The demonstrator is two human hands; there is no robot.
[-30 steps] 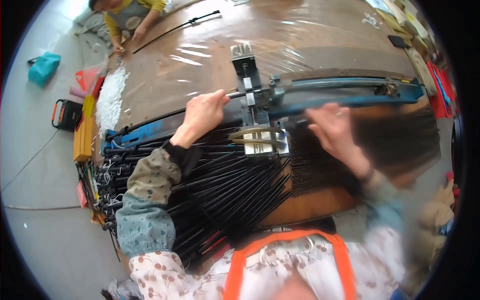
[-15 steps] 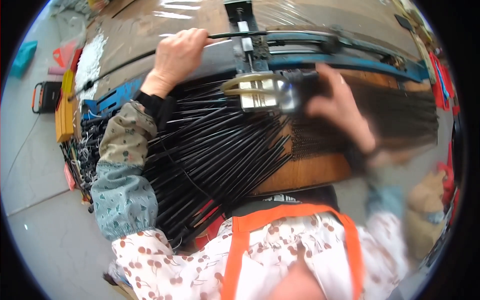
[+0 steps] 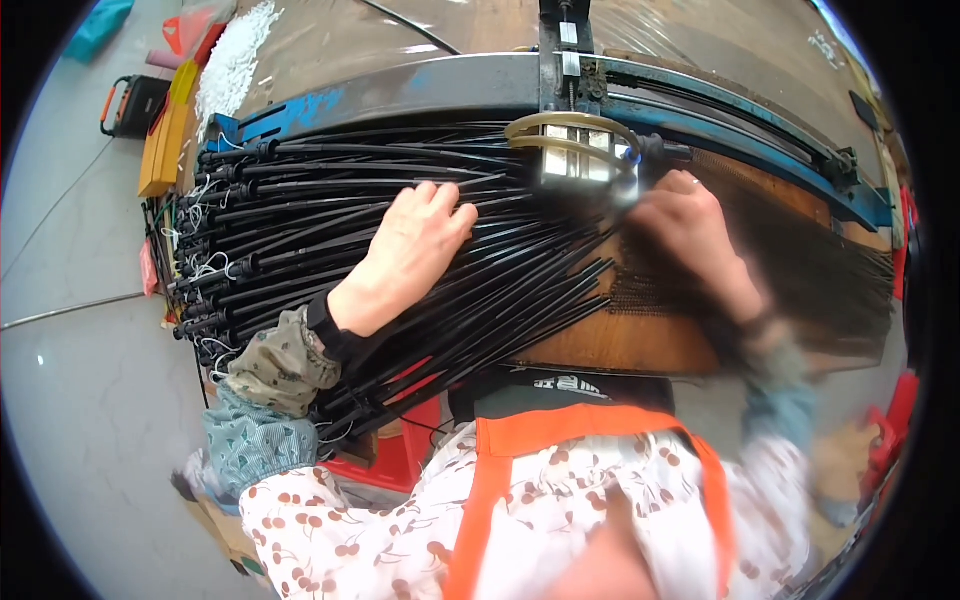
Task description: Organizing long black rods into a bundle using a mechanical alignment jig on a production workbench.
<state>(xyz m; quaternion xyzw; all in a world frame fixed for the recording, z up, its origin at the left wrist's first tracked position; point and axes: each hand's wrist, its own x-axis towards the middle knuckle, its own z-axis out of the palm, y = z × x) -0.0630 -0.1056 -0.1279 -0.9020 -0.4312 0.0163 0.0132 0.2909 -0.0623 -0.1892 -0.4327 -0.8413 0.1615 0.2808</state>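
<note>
My left hand (image 3: 415, 245) is over a thick bundle of long black rods (image 3: 450, 310); its fingers are curled around one black rod (image 3: 488, 183) on top. The bundle fans across the bench, with black fittings and white ties (image 3: 215, 270) at its left ends. My right hand (image 3: 690, 225) is smeared by motion beside a metal clamp block (image 3: 575, 160) with a yellowish hose loop, just right of the bundle's far end. What its fingers hold, if anything, I cannot make out. Another long black rod (image 3: 415, 30) lies beyond the rail.
A blue and grey metal rail (image 3: 430, 88) crosses the bench behind the block. Many thin dark rods (image 3: 790, 250) lie on a wooden board (image 3: 600, 340) at right. White pellets (image 3: 235, 60), a yellow box (image 3: 165, 150) and a black case (image 3: 138, 105) are at left.
My left hand has let go of the rod it held along the rail and come down to the bundle. My right hand has moved slightly down toward the block's near side. The whole view has shifted.
</note>
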